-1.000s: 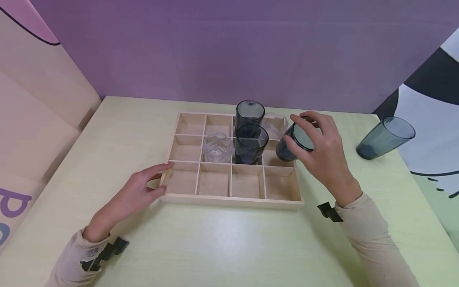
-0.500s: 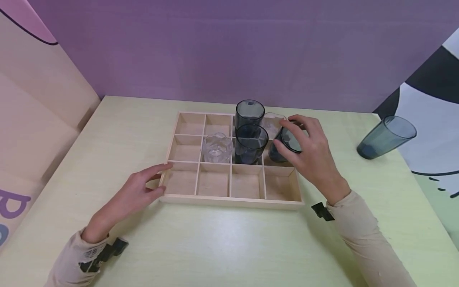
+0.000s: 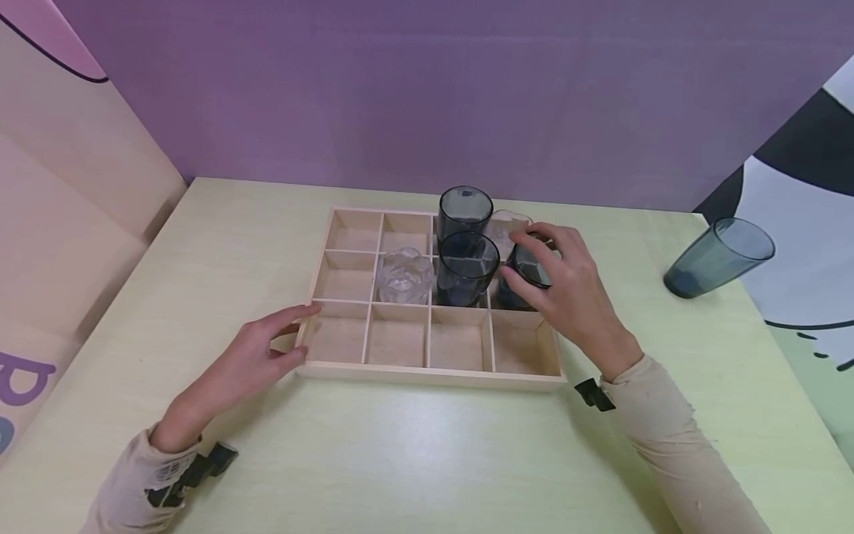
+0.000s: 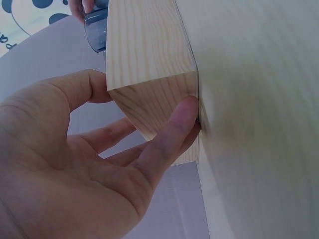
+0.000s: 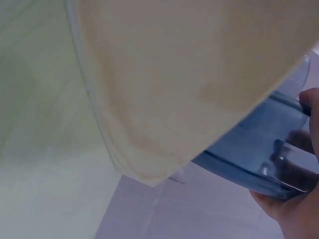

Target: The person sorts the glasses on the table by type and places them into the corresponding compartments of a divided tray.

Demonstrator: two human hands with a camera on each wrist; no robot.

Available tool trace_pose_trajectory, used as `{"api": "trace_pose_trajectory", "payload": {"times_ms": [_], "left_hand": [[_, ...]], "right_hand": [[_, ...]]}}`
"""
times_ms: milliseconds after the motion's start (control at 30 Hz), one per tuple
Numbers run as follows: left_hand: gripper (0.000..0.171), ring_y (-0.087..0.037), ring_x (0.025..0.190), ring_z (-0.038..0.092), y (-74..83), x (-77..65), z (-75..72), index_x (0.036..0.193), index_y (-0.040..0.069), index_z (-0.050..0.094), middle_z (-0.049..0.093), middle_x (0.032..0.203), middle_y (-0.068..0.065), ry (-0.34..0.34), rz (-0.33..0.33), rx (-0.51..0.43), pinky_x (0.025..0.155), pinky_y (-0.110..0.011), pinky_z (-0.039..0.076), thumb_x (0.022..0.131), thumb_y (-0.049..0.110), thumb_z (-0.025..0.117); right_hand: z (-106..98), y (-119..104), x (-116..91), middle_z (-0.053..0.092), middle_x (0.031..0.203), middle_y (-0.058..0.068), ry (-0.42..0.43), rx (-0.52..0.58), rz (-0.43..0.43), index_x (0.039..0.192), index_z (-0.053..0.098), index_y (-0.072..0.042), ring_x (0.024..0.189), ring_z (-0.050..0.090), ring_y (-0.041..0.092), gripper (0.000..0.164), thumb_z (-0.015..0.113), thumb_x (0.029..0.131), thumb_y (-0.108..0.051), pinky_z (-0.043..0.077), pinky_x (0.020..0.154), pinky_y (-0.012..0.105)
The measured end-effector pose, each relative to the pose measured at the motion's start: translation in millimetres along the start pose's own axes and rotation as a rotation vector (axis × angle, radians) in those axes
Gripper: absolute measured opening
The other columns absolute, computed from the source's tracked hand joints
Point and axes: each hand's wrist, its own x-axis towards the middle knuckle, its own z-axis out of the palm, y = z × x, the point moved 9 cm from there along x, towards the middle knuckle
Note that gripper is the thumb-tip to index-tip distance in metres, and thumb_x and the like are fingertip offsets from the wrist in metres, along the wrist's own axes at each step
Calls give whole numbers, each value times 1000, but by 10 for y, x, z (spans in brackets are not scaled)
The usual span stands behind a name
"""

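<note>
In the head view my right hand [image 3: 567,289] holds a dark blue-grey glass tumbler [image 3: 530,268] by its rim, over the right-hand compartment of the middle row of a wooden divided tray [image 3: 427,377]. The right wrist view shows that tumbler [image 5: 259,144] between fingers and thumb, partly behind the tray's wall. My left hand [image 3: 250,363] rests its spread fingers against the tray's left side near the front corner; in the left wrist view its fingertips [image 4: 187,107] touch the outer wall. Two more dark tumblers [image 3: 467,271] stand in the third column's back and middle compartments.
A clear faceted glass [image 3: 405,276] sits in the second column's middle compartment. Another clear glass [image 3: 503,226] is at the back right, partly behind my right hand. A blue-grey tumbler [image 3: 717,256] stands on the table near its right edge. A purple panel [image 3: 427,96] rises behind the table.
My right hand has moved left and slightly toward me with the tumbler, which has gone from the tray's right edge into the right-hand middle compartment. The left hand stays at the tray's side.
</note>
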Motion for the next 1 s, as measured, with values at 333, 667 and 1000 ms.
{"api": "trace_pose_trajectory", "payload": {"times_ms": [333,667,1000], "left_hand": [[55,-44,123,55,9,16,2,146,3,48,50,146,-19,14,14,24,83,-42,59,93,1,61],[55,-44,122,55,4,-6,-18,146,4,48,50,146,-18,17,2,30,85,-44,58,93,1,62],[54,-38,127,53,18,-12,5,147,9,48,47,150,-14,2,2,30,87,-44,58,95,6,60]], "right_hand": [[121,157,-68,57,129,19,-55,-4,63,127,65,-4,121,48,35,45,78,86,-17,43,96,53],[191,183,-31,55,140,17,-141,-31,127,134,63,-8,124,47,36,48,72,92,-28,41,103,54],[170,167,-42,45,151,14,-251,-28,146,143,54,-13,135,38,35,57,69,94,-37,36,108,55]]}}
